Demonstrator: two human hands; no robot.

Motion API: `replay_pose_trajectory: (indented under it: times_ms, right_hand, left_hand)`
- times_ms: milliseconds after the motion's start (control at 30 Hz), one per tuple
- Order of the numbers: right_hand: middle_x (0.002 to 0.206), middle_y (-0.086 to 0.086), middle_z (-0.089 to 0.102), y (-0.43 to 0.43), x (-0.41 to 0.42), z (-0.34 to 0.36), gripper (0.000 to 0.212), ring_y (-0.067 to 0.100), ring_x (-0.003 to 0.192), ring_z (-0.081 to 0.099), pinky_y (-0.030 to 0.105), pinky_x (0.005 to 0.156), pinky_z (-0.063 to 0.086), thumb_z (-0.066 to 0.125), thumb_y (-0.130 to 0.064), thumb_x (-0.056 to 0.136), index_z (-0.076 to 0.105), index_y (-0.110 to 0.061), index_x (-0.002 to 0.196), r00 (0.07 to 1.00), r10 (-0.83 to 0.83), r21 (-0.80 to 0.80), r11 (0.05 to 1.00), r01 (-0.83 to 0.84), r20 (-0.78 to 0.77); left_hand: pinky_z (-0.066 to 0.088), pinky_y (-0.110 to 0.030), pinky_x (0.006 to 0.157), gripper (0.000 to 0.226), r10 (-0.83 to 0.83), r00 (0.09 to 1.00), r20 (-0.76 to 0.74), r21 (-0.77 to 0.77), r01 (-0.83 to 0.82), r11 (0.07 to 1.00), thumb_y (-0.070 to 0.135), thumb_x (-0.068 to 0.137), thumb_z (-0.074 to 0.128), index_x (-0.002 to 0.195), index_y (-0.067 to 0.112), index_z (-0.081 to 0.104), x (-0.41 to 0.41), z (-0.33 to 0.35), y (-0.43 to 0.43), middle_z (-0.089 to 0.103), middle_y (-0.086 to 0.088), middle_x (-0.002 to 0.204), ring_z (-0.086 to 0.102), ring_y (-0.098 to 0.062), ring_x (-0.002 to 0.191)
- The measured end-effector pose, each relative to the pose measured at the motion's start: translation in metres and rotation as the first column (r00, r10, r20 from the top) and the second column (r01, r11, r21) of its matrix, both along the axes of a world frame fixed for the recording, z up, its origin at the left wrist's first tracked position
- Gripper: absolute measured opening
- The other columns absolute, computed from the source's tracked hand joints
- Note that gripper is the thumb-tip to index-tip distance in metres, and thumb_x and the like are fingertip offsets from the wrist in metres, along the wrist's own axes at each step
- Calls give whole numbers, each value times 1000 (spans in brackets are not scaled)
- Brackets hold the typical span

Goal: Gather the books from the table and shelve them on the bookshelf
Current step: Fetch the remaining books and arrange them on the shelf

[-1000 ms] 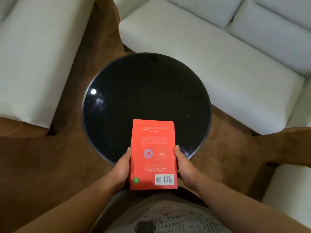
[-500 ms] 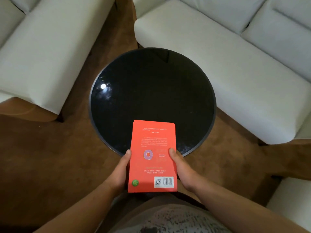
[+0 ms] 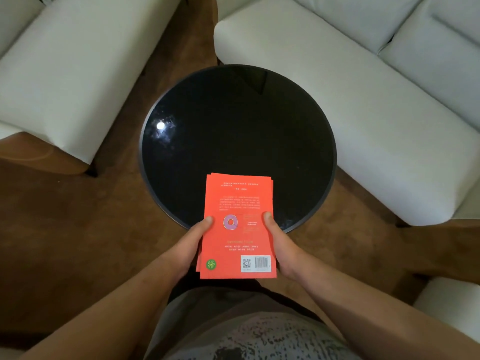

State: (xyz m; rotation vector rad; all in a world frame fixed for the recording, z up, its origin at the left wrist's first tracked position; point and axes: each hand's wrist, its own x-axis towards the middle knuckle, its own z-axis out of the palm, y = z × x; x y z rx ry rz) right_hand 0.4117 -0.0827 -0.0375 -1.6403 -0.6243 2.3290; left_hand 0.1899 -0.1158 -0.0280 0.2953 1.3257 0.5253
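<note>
**Item: stack of books (image 3: 237, 229), held.**

Left grip (image 3: 191, 245): bare hand clasped on the stack's left long edge, thumb (image 3: 207, 221) lying flat on the top cover, fingers hidden beneath.

Right grip (image 3: 281, 245): bare hand clasped on the right long edge, thumb (image 3: 267, 218) on the cover, fingers hidden beneath.

Between the grips: thin, rectangular, matte orange-red paperbacks, stacked slightly out of square. Lower covers peep out at the near left corner and the far right edge. The number of volumes cannot be told. The back cover faces up.
- Pink ring with a pale outline between the two thumbs.
- Green round emblem at the corner nearest the left grip's wrist.
- White label with QR code and barcode at the corner nearest the right grip's wrist.
- Lines of small print, too small to read.

Just beyond the grips: desk (image 3: 233, 126), round, with a glossy black top and a thin dark rim. A lamp reflection (image 3: 160, 126) shows beyond the left grip. The stack's far half lies over the near rim. Whether it touches the top cannot be told.

Under the grips and around the desk: brown short-pile carpet (image 3: 78, 229).

Further out:
- White smooth-cushioned armchair (image 3: 65, 61), beyond and left of the left grip.
- White sofa (image 3: 376, 100) with seamed cushions, beyond and right of the right grip.

Nearer than the grips: grey speckled shirt (image 3: 246, 333).
</note>
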Motion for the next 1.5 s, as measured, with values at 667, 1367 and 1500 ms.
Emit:
replay_pose_trajectory:
  times_ms: [667, 1367, 1500]
  right_hand:
    - [115, 15, 76, 22, -134, 19, 99, 35, 102, 75, 54, 95, 57, 76, -74, 64, 45, -18, 140, 922, 383, 145, 911, -387, 52]
    - [109, 16, 77, -8, -563, 75, 101, 33, 96, 76, 41, 84, 60, 77, -65, 59, 50, -6, 137, 483, 875, 299, 457, -838, 17]
    - [109, 14, 77, -6, -623, 69, 98, 33, 98, 76, 45, 89, 60, 80, -68, 60, 51, -11, 134, 436, 900, 291, 410, -864, 26]
  left_hand:
    - [58, -50, 84, 94, 514, 847, 139, 6, -520, 854, 66, 64, 75, 136, 10, 51, -117, 24, -82, 66, -26, 125, 68, -42, 109]
    - [52, -53, 98, 78, 892, 451, 28, 216, -874, 435, 80, 37, 79, 93, 26, 81, -410, 98, -201, 74, -21, 110, 71, -39, 100]
    - [57, -44, 88, 54, 931, 363, -36, 230, -904, 361, 69, 77, 65, 100, 22, 77, -457, 96, -199, 75, -20, 109, 74, -33, 93]
